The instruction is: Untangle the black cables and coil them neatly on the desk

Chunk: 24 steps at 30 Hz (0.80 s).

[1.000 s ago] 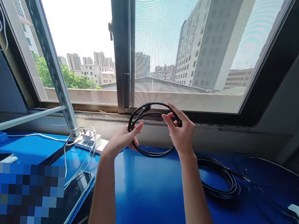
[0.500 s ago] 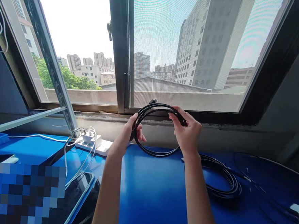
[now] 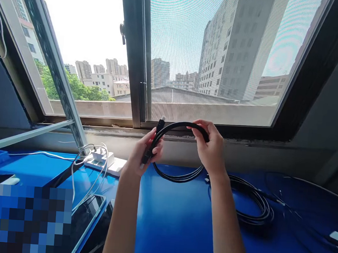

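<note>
A black cable [image 3: 179, 179], coiled into a loop, hangs above the blue tabletop between my two hands. My left hand [image 3: 144, 150] is closed around the loop's left side. There, one black plug [image 3: 160, 124] with a pale metal tip points up past my fingers, and a second plug end [image 3: 144, 161] points down by my palm. At the loop's upper right, my right hand [image 3: 211, 145] pinches the bundled strands between thumb and fingers. Behind my right forearm, another coiled black cable [image 3: 263, 214] lies on the blue tabletop [image 3: 173, 223].
A white power strip [image 3: 118, 167] with a plugged-in charger and white cable [image 3: 105, 168] sits left. Nearer is a dark-screened device [image 3: 89, 209]. A metal frame post [image 3: 54, 60] rises by the window. Thin cables and a white adapter [image 3: 337, 238] lie right.
The loop's strands have come closer together at the top. The plug at my left hand has shifted left and stands more upright, and a second plug end now shows. My right hand moved slightly left.
</note>
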Tool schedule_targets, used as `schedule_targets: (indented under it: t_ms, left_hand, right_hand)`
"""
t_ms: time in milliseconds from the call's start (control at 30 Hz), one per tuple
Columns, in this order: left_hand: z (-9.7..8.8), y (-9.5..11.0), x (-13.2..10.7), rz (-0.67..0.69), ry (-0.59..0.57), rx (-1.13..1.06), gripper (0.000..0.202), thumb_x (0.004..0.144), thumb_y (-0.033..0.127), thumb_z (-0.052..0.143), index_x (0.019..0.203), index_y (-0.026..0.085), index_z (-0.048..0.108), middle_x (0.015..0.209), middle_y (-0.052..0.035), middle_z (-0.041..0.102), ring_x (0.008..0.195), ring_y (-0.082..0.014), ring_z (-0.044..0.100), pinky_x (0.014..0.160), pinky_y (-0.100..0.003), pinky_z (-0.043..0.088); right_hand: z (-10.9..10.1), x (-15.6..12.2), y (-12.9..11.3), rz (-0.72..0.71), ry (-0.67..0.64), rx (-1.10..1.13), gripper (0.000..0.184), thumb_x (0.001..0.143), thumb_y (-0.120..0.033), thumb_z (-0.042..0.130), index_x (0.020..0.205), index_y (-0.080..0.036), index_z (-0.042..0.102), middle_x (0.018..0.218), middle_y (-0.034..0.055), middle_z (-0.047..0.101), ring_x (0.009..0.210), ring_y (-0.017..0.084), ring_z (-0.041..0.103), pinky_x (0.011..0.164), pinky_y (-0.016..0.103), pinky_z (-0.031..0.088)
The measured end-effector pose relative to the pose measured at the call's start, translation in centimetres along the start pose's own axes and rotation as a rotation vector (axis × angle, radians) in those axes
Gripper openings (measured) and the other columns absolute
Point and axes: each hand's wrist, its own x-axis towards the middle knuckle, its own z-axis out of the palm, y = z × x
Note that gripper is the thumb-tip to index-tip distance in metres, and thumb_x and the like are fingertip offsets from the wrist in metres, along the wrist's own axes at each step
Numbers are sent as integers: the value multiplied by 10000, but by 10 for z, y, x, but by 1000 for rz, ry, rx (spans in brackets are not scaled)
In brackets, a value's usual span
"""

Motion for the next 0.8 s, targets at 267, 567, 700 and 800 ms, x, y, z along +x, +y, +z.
schedule_targets:
  t_ms: [267,567,700,800]
  left_hand:
    - [-8,-1,8,76,224,32,354,931,437,398,738,178,544,364,61,429,255,-82,383,279,-167,283]
    - [-3,2,-3,25,48,207,364,869,504,466,762,179,594,366,37,480,258,-120,448,268,-195,248]
    - [0,0,-5,-11,-19,208,297,851,412,481,746,192,650,369,26,465,268,-108,415,268,-206,181]
    - [-1,-2,-4,-71,-68,181,205,789,346,544,796,200,688,355,38,431,258,-94,341,268,-213,170]
  right_hand:
    - [-1,2,-3,-44,-76,79,181,885,-319,504,961,-238,647,877,21,706,824,169,674,696,297,535]
    - [0,2,-17,-114,-105,34,203,902,-272,430,950,-235,624,891,29,660,829,162,625,703,289,500]
    - [-1,0,-22,-93,-112,-28,201,903,-279,440,974,-242,625,933,33,649,838,166,593,710,290,473]
    - [-4,0,-22,-45,-147,-73,228,896,-330,473,1034,-248,636,986,37,658,794,158,581,676,280,457]
